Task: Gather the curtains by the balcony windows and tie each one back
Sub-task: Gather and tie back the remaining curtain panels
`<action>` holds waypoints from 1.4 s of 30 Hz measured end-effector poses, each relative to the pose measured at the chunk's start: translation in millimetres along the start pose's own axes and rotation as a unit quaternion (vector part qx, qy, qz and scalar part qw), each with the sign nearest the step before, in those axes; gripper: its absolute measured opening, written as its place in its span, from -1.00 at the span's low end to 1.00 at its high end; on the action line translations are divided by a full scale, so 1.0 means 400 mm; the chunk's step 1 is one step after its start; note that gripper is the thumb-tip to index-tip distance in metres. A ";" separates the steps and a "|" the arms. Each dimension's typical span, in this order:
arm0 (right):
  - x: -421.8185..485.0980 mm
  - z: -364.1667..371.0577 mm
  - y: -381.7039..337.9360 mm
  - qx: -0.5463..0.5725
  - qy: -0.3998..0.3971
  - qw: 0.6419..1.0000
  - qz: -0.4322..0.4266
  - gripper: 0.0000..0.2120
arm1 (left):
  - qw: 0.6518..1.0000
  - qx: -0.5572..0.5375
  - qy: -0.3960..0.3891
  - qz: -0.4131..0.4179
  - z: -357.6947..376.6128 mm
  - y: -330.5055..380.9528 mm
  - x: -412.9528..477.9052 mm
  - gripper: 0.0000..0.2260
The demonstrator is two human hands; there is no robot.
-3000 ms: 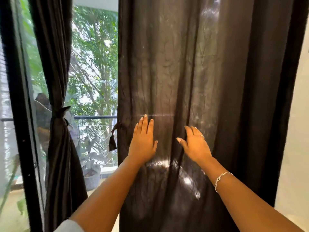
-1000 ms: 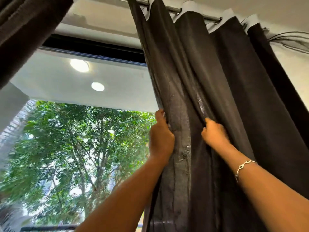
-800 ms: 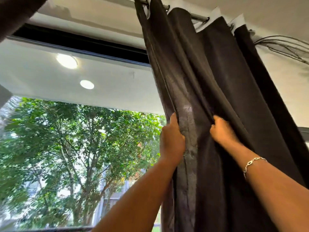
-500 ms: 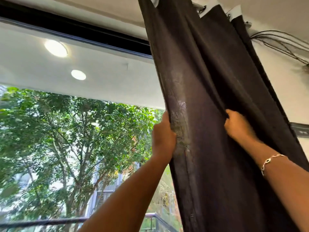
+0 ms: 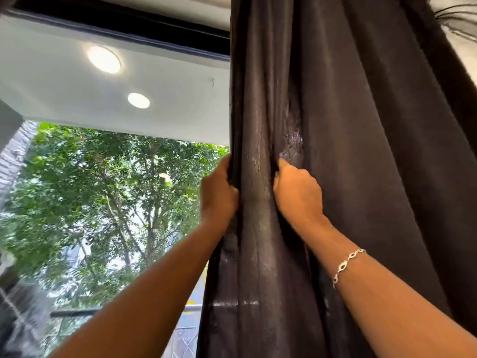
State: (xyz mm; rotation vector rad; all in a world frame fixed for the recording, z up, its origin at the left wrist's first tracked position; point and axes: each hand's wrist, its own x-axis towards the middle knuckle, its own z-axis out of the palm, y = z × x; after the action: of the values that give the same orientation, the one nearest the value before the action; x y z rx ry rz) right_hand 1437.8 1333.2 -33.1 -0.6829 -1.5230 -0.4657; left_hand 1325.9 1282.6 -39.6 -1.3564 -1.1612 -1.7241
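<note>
Both hands gripped the dark grey fabric curtain [image 5: 348, 151] at the window.
The left hand [image 5: 219, 195] curled round its outer edge; the right hand's [image 5: 299, 195] fingers clutched a neighbouring fold.

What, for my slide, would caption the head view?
Left hand and right hand grip the curtain beside the window.

Dark curtain [image 5: 361, 151]; top beyond upper edge

The dark charcoal cloth curtain [image 5: 361, 177] is thin woven fabric, matt in its folds, with a faint sheen where light strikes. The silver chain-link bracelet [image 5: 347, 263] looks like polished metal. The white balcony ceiling [image 5: 51, 86] seems smooth, matt paint.
</note>
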 end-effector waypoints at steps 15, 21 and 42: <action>-0.008 -0.143 -0.018 0.151 0.058 0.980 0.115 -0.83 | 0.991 -0.029 -0.051 0.120 -0.135 0.029 0.013 -0.41; -0.038 -0.152 -0.092 0.084 -0.002 0.996 0.019 -0.68 | 0.993 -0.041 -0.059 0.096 -0.083 0.101 -0.002 -0.79; 0.113 -0.168 0.123 -0.149 -0.033 0.967 0.203 -0.30 | 0.997 0.028 -0.067 0.017 -0.033 0.118 0.014 -0.34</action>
State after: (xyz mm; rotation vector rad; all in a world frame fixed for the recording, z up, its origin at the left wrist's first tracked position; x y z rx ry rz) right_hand 1521.4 1331.0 11.3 -1.2279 -1.3374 -0.3622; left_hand 1361.0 1251.9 -23.7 -1.4683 -1.2437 -1.5843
